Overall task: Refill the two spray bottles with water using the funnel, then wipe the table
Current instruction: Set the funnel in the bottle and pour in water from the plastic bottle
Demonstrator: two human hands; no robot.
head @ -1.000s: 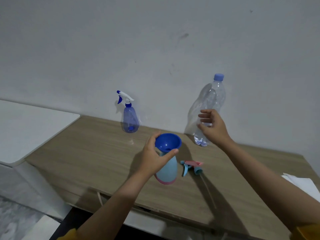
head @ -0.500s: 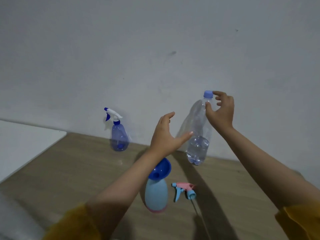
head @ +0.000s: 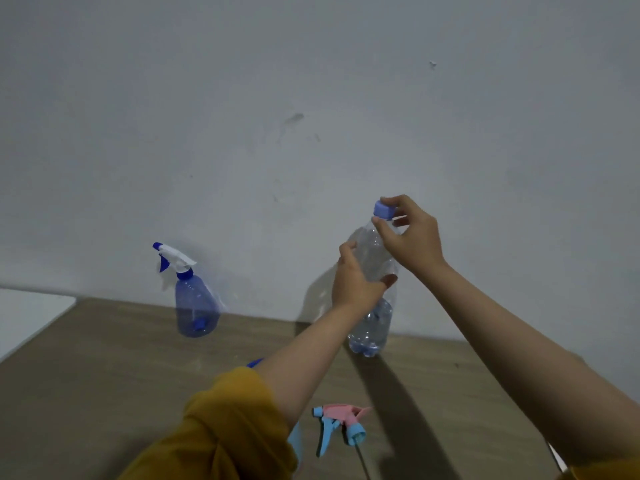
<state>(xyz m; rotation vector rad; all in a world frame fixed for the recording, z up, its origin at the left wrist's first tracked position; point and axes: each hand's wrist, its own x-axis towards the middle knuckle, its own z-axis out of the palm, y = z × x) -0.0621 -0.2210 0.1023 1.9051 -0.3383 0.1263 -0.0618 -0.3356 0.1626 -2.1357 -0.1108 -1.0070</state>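
A clear water bottle (head: 372, 327) with a blue cap (head: 383, 209) stands on the wooden table (head: 104, 368) near the wall, holding a little water at the bottom. My left hand (head: 356, 282) grips its middle. My right hand (head: 412, 237) pinches the cap. A dark blue spray bottle (head: 196, 306) with a white trigger head stands at the back left. The light blue spray bottle (head: 296, 439) with the blue funnel (head: 254, 362) in its neck is mostly hidden behind my left forearm. Its pink and blue trigger head (head: 341, 426) lies on the table beside it.
A white surface (head: 31, 313) adjoins the table's left end. A plain wall rises directly behind the bottles. A bit of white cloth (head: 557, 455) peeks out under my right arm at the lower right.
My left hand left the funnel and bottle, rose and took hold of the water bottle's body. My right hand moved from the bottle's lower body up to the cap. The view tilted upward.
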